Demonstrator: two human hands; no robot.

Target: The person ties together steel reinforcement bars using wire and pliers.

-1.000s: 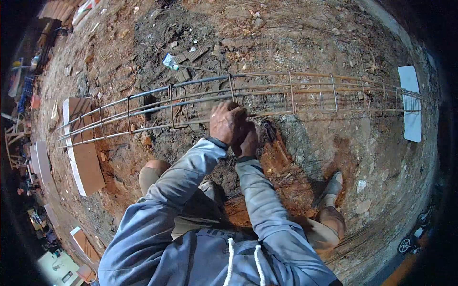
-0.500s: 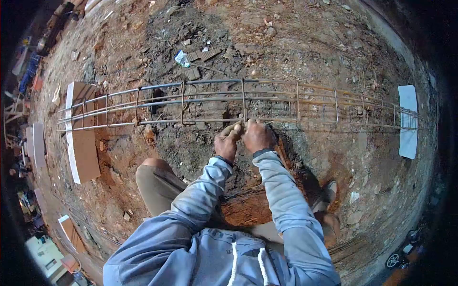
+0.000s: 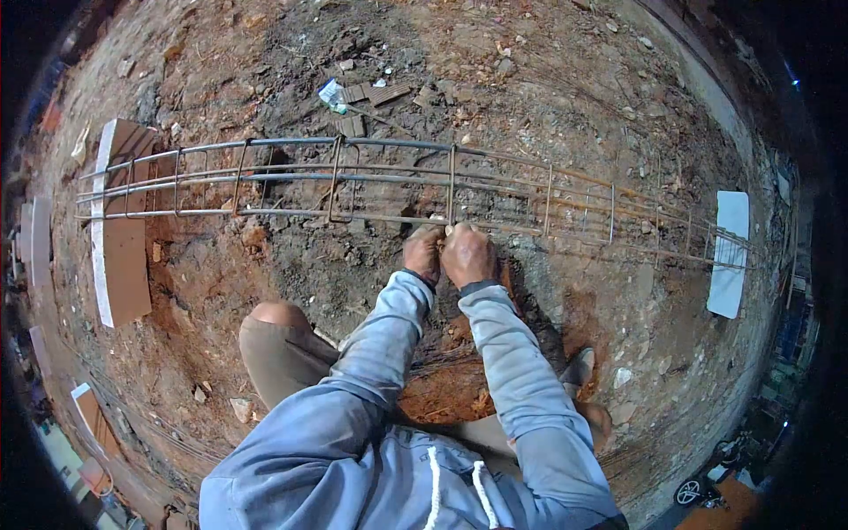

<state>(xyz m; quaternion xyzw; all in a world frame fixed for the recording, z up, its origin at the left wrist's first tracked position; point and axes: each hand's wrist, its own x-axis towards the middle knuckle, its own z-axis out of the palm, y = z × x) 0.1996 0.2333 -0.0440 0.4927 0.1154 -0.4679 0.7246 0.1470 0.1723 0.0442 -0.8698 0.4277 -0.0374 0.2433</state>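
A long rebar cage (image 3: 305,177) of steel bars and square stirrups stretches from left to right ahead of me. Along its near bar, at the foot of a middle stirrup (image 3: 452,183), both my hands are close together. My left hand (image 3: 424,253) is closed, its fingertips against the near bar just left of that stirrup. Beside it, my right hand (image 3: 469,257) is also closed, knuckles up, with the fingertips hidden. Whatever small thing is pinched between the fingers cannot be made out.
A block (image 3: 121,234) supports the cage's left end and a white-faced block (image 3: 730,265) its right end. Cardboard scraps and a crumpled wrapper (image 3: 332,94) lie on the rough soil beyond the cage. My bent knee (image 3: 281,327) is at the lower left.
The view has turned slightly, so the cage and blocks appear shifted left and tilted. Both hands stay at the same stirrup; the left fingers have turned and its thumb shows less.
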